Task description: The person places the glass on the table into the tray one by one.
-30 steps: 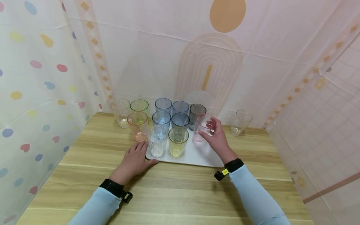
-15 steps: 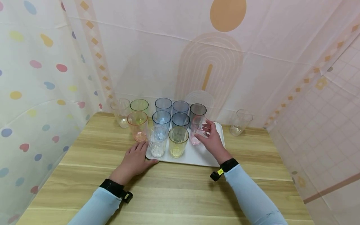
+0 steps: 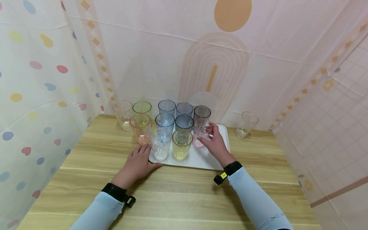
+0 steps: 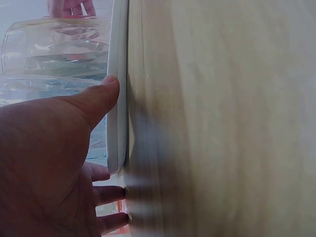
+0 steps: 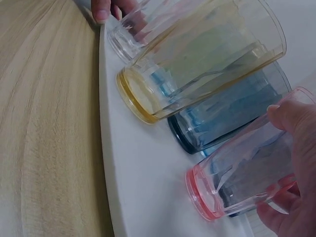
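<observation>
A pink tumbler (image 3: 199,142) stands upright at the right end of a cluster of tumblers on a white tray (image 3: 205,159). My right hand (image 3: 217,142) holds its right side, thumb in front and fingers behind; the right wrist view shows its pink base (image 5: 200,195) against the tray. My left hand (image 3: 138,163) rests at the tray's front left corner, thumb on the front rim and fingers extended past the corner. Near it stand a clear tumbler (image 3: 161,148) and a yellow tumbler (image 3: 181,148). Behind these are two dark-rimmed blue tumblers and a grey tumbler (image 3: 202,111).
Left of the tray are an orange tumbler (image 3: 141,131), a green tumbler (image 3: 142,108) and a clear ribbed tumbler (image 3: 124,116). Another clear tumbler (image 3: 245,125) stands alone at right. A patterned curtain (image 3: 155,64) hangs right behind the wooden table (image 3: 178,195).
My right hand has moved left with the pink tumbler, bringing it in front of the grey one and closer to the blue and yellow tumblers. The left hand has stayed in place.
</observation>
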{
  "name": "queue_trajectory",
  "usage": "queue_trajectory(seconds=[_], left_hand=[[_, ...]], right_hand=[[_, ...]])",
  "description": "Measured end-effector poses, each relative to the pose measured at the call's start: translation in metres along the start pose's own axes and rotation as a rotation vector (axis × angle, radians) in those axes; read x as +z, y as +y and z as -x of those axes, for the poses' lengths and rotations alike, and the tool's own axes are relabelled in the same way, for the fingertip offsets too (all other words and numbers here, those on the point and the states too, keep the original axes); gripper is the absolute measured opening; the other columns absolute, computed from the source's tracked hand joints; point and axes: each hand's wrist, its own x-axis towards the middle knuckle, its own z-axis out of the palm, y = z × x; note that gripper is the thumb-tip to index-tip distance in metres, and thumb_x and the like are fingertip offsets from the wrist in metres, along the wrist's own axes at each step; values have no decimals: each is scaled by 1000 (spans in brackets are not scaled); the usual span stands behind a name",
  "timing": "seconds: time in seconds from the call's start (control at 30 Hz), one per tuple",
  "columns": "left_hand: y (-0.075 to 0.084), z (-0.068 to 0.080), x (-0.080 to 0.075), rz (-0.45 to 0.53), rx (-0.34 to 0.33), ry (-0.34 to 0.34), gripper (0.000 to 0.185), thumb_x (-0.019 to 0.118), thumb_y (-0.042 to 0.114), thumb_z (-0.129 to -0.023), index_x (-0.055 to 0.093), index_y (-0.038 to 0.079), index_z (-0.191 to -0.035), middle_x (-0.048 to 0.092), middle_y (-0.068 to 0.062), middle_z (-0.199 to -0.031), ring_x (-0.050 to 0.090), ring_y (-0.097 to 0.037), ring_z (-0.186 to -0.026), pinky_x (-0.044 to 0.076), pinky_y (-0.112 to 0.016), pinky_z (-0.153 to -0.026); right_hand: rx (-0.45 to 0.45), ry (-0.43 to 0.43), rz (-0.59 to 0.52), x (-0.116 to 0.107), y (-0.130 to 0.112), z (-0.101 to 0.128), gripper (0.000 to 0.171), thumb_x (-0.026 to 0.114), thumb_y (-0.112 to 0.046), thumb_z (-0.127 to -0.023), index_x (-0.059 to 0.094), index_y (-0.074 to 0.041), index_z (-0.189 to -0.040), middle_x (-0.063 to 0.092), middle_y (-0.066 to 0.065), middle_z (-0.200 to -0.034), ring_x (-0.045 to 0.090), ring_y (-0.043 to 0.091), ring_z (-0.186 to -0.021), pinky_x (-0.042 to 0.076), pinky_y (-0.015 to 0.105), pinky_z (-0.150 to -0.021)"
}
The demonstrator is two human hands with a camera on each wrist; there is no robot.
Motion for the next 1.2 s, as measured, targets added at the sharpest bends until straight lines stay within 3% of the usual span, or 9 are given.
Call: queue_trajectory(seconds=[0.23,0.33,0.5,0.63,0.77,0.87,1.03,1.2], left_hand=[[1,0,-2,3,-4,-4,106,73,65,-100,36,-8,-167,37,-31,-171,32,-54,-159,29,-76,-125],[1,0,-3,1,-3,-5,106,73,66,-100,36,-9,-166,37,-32,-171,33,-54,-158,29,-76,-124],[1,0,-3,-1,-7,-9,107,73,66,-100,36,-9,-166,36,-32,-171,32,-53,-159,28,-76,-125],[2,-1,-3,-3,-6,-12,107,73,66,-100,36,-9,-166,36,-32,-171,32,-54,-159,28,-76,-125],[2,0,-3,-4,-10,-16,107,73,66,-100,36,-9,-166,36,-32,-171,32,-54,-158,28,-76,-125],[3,1,-4,-8,-5,-9,106,72,67,-100,38,-9,-165,38,-33,-170,33,-54,-157,29,-77,-124],[4,1,-5,-9,-7,-10,105,72,66,-100,38,-9,-165,38,-32,-170,34,-53,-158,30,-76,-124],[6,3,-7,-11,-8,-11,104,73,65,-101,38,-9,-165,38,-32,-170,34,-54,-158,30,-76,-123]], right_hand=[[-13,-1,44,-9,2,9,103,91,-18,-95,23,-3,-171,49,26,-158,48,39,-149,40,58,-126],[-30,46,66,-23,7,16,91,85,-23,-101,29,0,-168,50,28,-157,49,41,-148,42,59,-124],[-27,301,81,-55,26,23,58,73,-27,-110,47,6,-150,61,28,-137,62,36,-124,54,47,-105],[17,563,49,-86,44,18,61,82,-27,-103,48,5,-143,60,23,-121,59,22,-100,51,29,-87],[45,715,51,-114,57,5,73,87,-31,-99,40,1,-146,51,21,-123,51,22,-100,44,27,-86],[78,707,69,-129,60,-5,85,88,-35,-98,33,-1,-153,44,20,-134,49,29,-115,44,35,-97],[143,562,30,-146,52,-21,105,88,-40,-97,18,-7,-168,33,22,-161,39,36,-148,42,48,-119],[164,455,4,-155,44,-33,112,87,-44,-96,12,-10,-173,29,22,-172,33,37,-157,33,48,-129]])
